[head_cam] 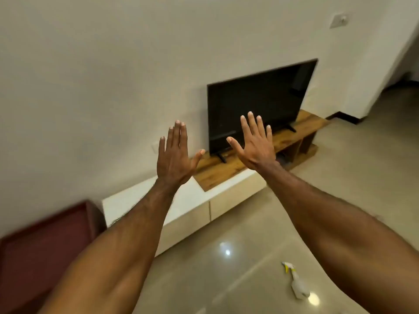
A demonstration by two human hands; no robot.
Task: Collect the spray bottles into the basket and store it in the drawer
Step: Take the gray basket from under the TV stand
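Both hands, left hand [174, 157] and right hand [255, 145], raised flat, fingers spread, holding nothing, likely start pose. White plastic spray bottle [297, 283] lies on glossy tiled floor [226, 223], well apart; basket unseen.

Below the right hand [256, 148], the right forearm hides part of the floor beside the spray bottle [297, 282], whose label is too blurred to read. Under the left hand [174, 159], the dark red furniture [45, 243] is smeared and cut by the picture's left edge.
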